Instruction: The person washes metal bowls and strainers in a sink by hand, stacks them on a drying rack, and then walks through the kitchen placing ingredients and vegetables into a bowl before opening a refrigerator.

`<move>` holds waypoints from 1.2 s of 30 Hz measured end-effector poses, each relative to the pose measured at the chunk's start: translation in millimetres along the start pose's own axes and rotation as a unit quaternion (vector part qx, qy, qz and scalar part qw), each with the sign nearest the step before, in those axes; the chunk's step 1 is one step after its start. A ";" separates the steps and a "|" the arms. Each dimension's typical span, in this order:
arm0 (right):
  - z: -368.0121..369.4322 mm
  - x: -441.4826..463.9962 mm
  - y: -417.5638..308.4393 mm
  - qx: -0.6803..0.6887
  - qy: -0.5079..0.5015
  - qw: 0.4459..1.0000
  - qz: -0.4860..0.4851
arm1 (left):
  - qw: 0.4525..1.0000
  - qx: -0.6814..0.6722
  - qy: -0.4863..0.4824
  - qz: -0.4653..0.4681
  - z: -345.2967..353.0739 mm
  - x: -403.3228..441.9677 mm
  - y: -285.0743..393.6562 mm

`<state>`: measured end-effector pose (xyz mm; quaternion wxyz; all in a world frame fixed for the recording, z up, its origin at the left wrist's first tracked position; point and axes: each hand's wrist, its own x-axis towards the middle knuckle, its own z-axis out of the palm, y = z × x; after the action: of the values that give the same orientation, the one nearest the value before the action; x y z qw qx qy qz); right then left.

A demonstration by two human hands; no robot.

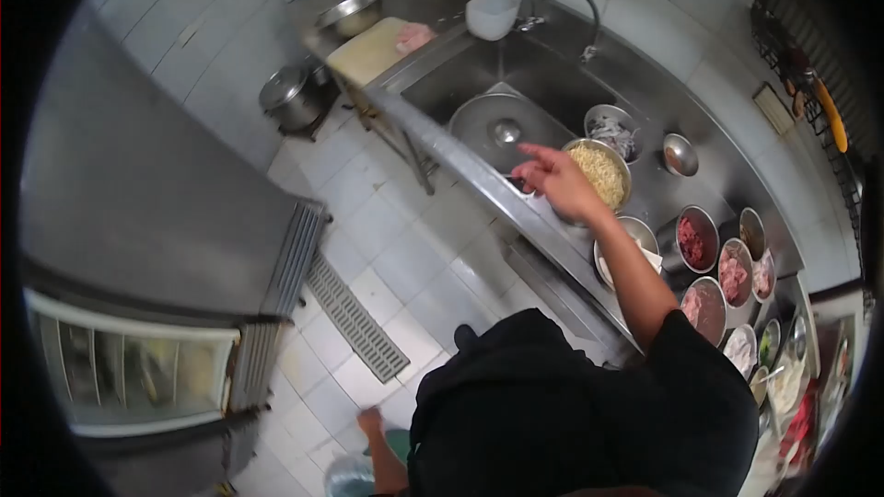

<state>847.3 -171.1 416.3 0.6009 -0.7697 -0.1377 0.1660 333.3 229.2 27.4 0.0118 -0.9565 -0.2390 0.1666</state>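
Above the front edge of a steel sink (pixel 543 83), our right hand (pixel 557 181) is loosely spread, one finger pointed out and the others bent. Our left hand (pixel 370 421) hangs low on the other side, small and blurred; we cannot tell whether its fingers pinch anything. Near it are a pale translucent container (pixel 348 477) and a green object (pixel 398 444), both partly hidden. Just beside our right wrist, a steel bowl (pixel 629 188) of pale yellow shreds (pixel 600 171) sits on the steel surface (pixel 668 207). Beyond it stand grey-white strips (pixel 614 134) in a smaller bowl; our forearm partly covers another holding white pieces (pixel 651 258). Farther right, more bowls carry red meat (pixel 691 241) and pink meat (pixel 732 278). Behind the sink rise two curved taps (pixel 596 17), near a white tub (pixel 493 14). At the far left end, raw pink meat rests on a cutting board (pixel 364 53).
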 end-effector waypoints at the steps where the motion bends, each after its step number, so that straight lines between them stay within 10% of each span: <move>1: -15.3 13.2 -0.2 0.026 0.041 0.999 0.011 | 0.997 -0.038 0.070 0.013 -24.6 78.9 -3.4; 4: -66.5 64.3 2.2 0.028 0.148 0.988 0.035 | 0.879 -0.424 0.211 -0.054 -233.4 249.4 70.4; 11: -189.0 211.8 47.6 -0.153 0.337 0.920 0.128 | 0.824 -0.462 0.201 0.260 -476.1 419.5 272.2; 16: -198.1 330.2 133.3 -0.505 0.285 0.794 0.181 | 0.805 -0.434 0.076 0.397 -497.8 442.9 362.7; 18: -153.8 338.1 147.5 -0.374 0.031 0.901 0.215 | 0.813 -0.389 0.065 0.429 -500.5 455.4 391.8; 24: -128.6 339.8 213.6 -0.397 0.047 0.895 0.199 | 0.772 -0.247 -0.004 0.586 -457.2 515.8 455.6; 30: -113.7 315.6 147.9 -0.467 0.169 0.868 0.007 | 0.686 -0.043 -0.051 0.724 -394.0 564.9 548.6; 34: -79.1 293.5 148.4 -0.242 0.362 0.840 0.323 | 0.614 0.026 0.022 0.788 -356.2 576.0 584.7; 36: -61.4 259.3 185.0 -0.230 0.459 0.794 0.326 | 0.569 0.012 0.066 0.819 -336.1 573.1 601.6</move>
<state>1110.5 -162.8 227.0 0.3094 -0.8702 0.3792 -0.0569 1190.9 -20.0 103.8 -0.1026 -0.7512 0.6505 0.0447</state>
